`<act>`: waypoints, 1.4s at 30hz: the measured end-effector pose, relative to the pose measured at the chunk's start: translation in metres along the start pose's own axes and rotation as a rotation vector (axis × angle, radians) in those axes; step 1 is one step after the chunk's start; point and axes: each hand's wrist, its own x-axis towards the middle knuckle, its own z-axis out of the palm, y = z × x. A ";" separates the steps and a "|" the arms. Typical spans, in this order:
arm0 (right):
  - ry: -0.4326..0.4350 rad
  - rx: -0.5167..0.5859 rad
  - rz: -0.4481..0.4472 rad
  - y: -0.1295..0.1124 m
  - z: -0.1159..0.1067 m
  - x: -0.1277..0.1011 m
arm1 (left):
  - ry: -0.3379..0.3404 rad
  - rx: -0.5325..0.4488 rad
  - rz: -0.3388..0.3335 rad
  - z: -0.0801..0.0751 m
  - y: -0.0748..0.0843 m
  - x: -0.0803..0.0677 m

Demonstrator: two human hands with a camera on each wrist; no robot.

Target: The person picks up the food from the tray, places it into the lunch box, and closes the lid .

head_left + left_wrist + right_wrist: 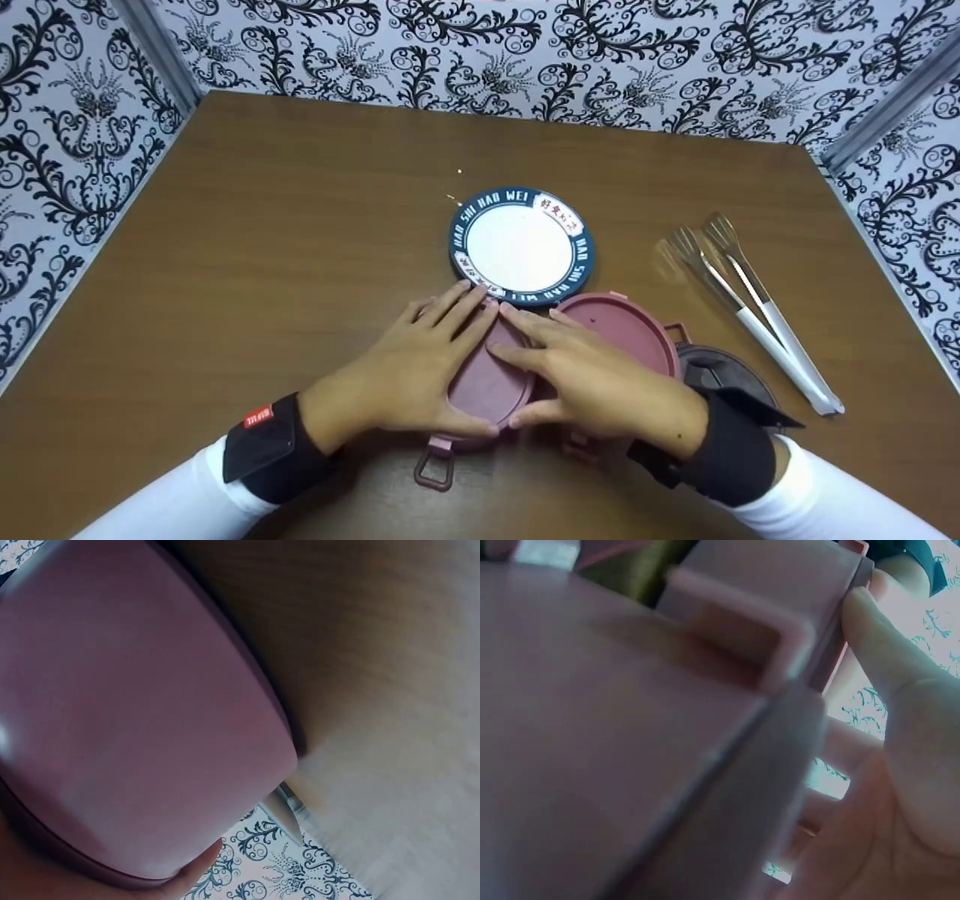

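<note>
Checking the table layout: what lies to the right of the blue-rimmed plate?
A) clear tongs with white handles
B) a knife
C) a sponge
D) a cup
A: the tongs lie on the table right of the plate.

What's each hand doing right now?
Left hand: open, fingers flat on the pink lid.
Right hand: open, pressing the same lid.
</note>
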 end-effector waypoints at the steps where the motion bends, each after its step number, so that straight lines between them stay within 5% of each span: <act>1: -0.005 -0.007 -0.001 0.000 -0.001 0.001 | 0.003 0.006 0.001 0.000 0.000 0.000; 32: 0.017 -0.067 -0.027 -0.001 -0.003 0.003 | 0.029 0.079 0.058 0.005 -0.006 0.002; 42: 0.014 -0.089 -0.021 -0.002 -0.003 0.002 | -0.102 0.048 -0.041 -0.012 0.019 0.003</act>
